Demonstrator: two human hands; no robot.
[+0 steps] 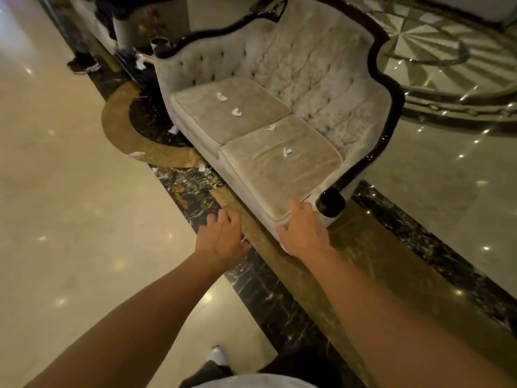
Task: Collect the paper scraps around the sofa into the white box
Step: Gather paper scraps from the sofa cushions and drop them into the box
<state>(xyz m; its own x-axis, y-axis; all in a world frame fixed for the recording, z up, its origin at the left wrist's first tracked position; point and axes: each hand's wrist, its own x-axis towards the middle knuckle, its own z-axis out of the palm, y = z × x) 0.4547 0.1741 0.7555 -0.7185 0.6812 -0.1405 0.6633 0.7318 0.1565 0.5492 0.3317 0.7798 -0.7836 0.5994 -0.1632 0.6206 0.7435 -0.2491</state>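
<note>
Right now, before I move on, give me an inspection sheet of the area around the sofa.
Surface: sofa with two seat cushions, on a glossy marble floor.
Job's things: four paper scraps on the cushions; more scraps on the floor by the sofa's front; white box not in view.
Clutter: nothing seen.
Hands: left hand open over the floor; right hand open at the near cushion's corner; both empty.
Cables: nothing seen.
Surroundings: another person's shoes beyond the sofa.
</note>
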